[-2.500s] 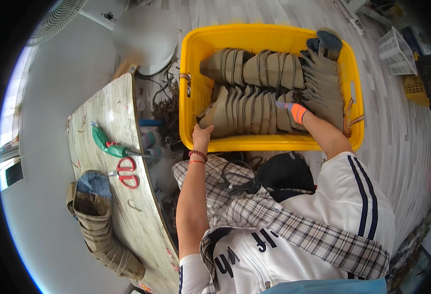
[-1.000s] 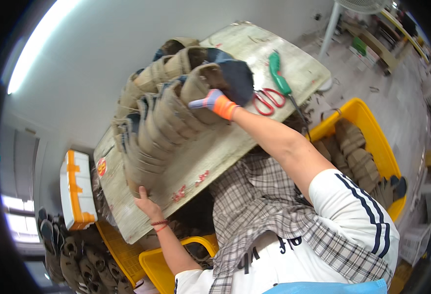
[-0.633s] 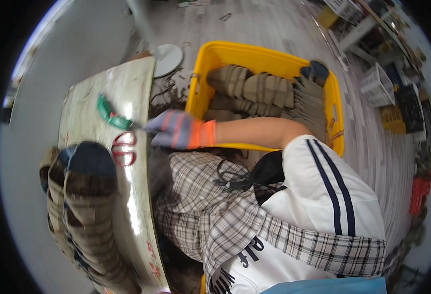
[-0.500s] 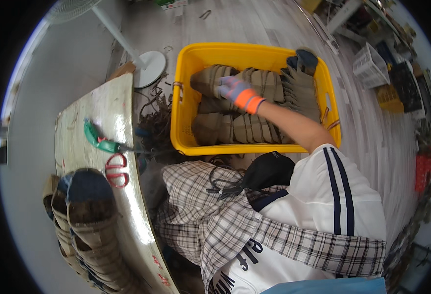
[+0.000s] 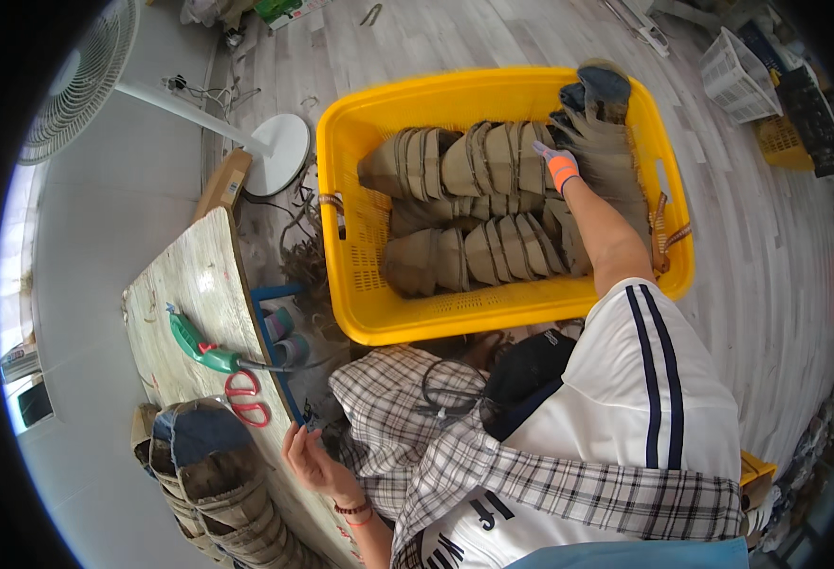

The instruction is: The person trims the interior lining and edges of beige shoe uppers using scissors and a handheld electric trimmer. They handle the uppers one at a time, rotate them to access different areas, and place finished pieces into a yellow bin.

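A yellow plastic basket (image 5: 379, 322) holds rows of nested brown cloth pieces (image 5: 493, 161), curved like shoe uppers, some with blue lining. My right hand (image 5: 555, 161) wears a grey-purple glove with an orange cuff. It reaches over the basket and touches the right end of the far row, its visible fingers stretched out; the others are partly hidden. My bare left hand (image 5: 316, 467), with bracelets at the wrist, hovers by the table edge. Its fingers are loosely bent and apart, and nothing is in them. Near it lie red-handled scissors (image 5: 246, 398).
On the worn wooden table (image 5: 184, 284) at left rest a green-handled tool (image 5: 199, 346) with a cord and more nested cloth pieces (image 5: 227, 503). A white standing fan (image 5: 279, 152) is beyond it. A white crate (image 5: 739, 76) stands at far right.
My right hand has moved right, from the left part of the far row to its right end. My left hand has come into view beside the table. The view has shifted.
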A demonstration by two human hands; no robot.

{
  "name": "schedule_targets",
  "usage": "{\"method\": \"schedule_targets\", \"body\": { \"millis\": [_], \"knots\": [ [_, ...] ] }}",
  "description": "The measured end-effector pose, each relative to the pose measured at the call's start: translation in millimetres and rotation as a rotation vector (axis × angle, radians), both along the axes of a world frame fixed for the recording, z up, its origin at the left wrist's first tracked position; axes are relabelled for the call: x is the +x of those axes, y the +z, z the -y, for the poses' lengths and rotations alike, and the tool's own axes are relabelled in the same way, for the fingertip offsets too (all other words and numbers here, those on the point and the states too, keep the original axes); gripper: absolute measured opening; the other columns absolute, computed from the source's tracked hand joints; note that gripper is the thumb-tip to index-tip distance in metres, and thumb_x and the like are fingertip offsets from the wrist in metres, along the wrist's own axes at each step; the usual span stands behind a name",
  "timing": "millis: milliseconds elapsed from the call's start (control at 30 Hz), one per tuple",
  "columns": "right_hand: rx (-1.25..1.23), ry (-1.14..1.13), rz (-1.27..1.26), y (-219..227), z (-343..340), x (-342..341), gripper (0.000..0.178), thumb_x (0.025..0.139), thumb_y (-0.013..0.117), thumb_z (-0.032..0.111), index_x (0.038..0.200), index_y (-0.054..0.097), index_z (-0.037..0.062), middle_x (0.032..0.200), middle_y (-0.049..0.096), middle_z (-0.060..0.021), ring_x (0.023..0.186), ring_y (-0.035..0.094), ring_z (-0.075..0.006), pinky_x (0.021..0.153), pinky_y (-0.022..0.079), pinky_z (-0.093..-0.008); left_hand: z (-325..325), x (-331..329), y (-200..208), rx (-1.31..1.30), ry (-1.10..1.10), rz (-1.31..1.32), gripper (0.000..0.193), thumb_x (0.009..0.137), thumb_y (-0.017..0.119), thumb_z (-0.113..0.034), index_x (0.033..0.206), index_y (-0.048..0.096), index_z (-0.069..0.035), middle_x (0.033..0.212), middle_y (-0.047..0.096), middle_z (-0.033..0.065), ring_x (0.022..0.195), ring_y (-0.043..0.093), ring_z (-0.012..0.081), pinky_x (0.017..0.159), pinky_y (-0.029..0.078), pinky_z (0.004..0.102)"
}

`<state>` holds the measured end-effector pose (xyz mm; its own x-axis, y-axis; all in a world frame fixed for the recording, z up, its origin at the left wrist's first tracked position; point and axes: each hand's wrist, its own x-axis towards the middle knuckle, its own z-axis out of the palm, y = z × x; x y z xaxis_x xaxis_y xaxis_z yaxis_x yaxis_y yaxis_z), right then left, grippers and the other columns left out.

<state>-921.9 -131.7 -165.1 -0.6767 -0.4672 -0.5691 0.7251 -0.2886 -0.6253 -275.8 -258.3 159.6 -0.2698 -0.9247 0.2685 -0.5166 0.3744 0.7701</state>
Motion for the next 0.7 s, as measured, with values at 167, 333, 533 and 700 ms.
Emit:
{"method": "schedule_targets", "body": {
  "millis": [167,333,533,700],
  "knots": [
    [0.065,0.147,0.082,35.2,45.5,-19.3,0.054,0.093,0.032,0.009,0.143,0.016,-0.0023,0.151,0.012,-0.0154,0.139,0.015,-0.0283,0.113,0.018,-0.0366,52.9,-86.8,-16.5,0.172,-0.15,-0.183,0.017,0.093,0.049,-0.001,0.105,0.06,0.003,0.108,0.059,0.0099,0.081,0.06,0.0158,0.073,0.05,0.0272],
    [0.767,0.691,-0.204,80.9,27.4,38.4,0.068,0.084,0.065,0.032,0.137,0.038,-0.0014,0.14,0.04,-0.0159,0.129,0.037,-0.0282,0.104,0.035,-0.0387,137.2,-190.5,-79.7,0.52,-0.307,-0.198,0.025,0.089,0.051,0.001,0.113,0.058,0.002,0.104,0.061,0.0095,0.088,0.059,0.0155,0.075,0.048,0.0257],
    [0.783,0.421,-0.264,15.4,-7.7,68.1,0.094,0.06,0.085,0.042,0.127,0.044,-0.0096,0.125,0.052,-0.0215,0.11,0.053,-0.0322,0.088,0.047,-0.0379,200.2,-293.9,-190.5,0.512,-0.528,0.075,0.058,0.08,0.055,0.001,0.136,0.041,-0.002,0.127,0.051,0.018,0.113,0.051,0.0252,0.094,0.04,0.0302],
    [0.721,0.353,-0.318,-7.5,-15.9,55.8,0.091,0.06,0.086,0.041,0.126,0.046,-0.0067,0.122,0.054,-0.0177,0.106,0.054,-0.0299,0.087,0.048,-0.0361,241.2,-367.1,-211.4,0.498,-0.606,0.224,0.073,0.076,0.055,-0.002,0.143,0.026,-0.003,0.148,0.022,0.023,0.139,0.019,0.0348,0.112,0.021,0.0353]
  ]
}}
